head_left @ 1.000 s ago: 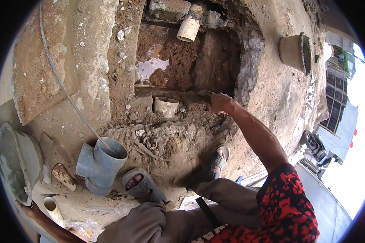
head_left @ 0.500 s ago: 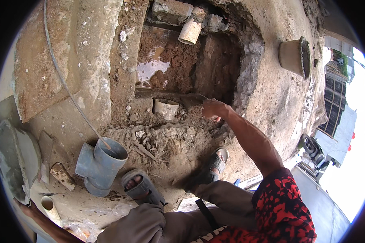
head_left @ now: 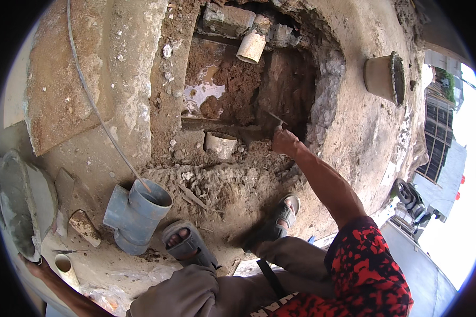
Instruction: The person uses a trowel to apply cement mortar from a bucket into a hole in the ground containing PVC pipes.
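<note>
My right hand (head_left: 287,142) reaches over the near edge of a dug pit. It is closed on a trowel (head_left: 276,117), whose thin blade shows nearly edge-on, pointing into the pit at the inner wall. To its left, a short pale pipe end (head_left: 220,145) stands in the near wall. At the far left, my left hand (head_left: 33,266) is closed at the lower rim of a tilted bucket (head_left: 33,211) smeared with grey mortar; the fingers are partly hidden. Another pale pipe (head_left: 251,47) juts into the pit from its far side, beside a block (head_left: 228,21).
A grey pipe tee (head_left: 137,216) stands by my left foot, with a cable (head_left: 91,100) running into its opening. Nearby lie a brick-like piece (head_left: 84,227) and a pipe offcut (head_left: 66,269). A second bucket (head_left: 384,78) stands right of the pit. Puddled water (head_left: 201,92) and loose soil lie inside it.
My right hand has shifted slightly right, and more of the trowel now shows, angled up into the pit. My left hand stays at the bucket rim. The whole view has shifted slightly.
</note>
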Demonstrator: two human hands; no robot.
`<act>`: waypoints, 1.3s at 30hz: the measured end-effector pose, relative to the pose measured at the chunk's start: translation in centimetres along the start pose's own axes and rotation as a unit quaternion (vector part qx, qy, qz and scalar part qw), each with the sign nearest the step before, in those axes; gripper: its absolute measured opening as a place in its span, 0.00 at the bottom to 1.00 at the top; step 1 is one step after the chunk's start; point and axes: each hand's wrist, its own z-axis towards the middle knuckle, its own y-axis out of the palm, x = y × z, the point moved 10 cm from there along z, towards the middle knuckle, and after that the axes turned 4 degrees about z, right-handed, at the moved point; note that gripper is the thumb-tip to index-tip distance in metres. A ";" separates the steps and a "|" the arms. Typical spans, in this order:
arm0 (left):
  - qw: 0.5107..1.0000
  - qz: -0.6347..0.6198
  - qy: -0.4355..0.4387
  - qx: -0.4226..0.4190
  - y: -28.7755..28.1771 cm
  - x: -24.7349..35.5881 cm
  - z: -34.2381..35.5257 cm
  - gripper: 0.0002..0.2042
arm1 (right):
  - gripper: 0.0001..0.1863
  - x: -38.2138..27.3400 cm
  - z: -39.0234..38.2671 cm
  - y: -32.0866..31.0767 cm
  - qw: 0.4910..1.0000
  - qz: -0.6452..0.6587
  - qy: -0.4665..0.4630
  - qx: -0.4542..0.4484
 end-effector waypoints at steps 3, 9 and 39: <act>1.000 0.000 0.003 -0.007 1.0 1.6 -1.4 0.23 | 0.27 -1.9 -0.9 1.9 0.991 -0.025 -0.132 -0.006; 0.999 -0.026 -0.019 -0.032 5.3 -0.1 -4.1 0.23 | 0.32 3.5 3.9 2.8 0.992 -0.054 -0.013 0.115; 0.927 -0.372 -0.015 -0.052 13.4 5.3 -14.8 0.25 | 0.36 -17.8 -28.9 -18.9 0.683 0.536 -0.494 0.049</act>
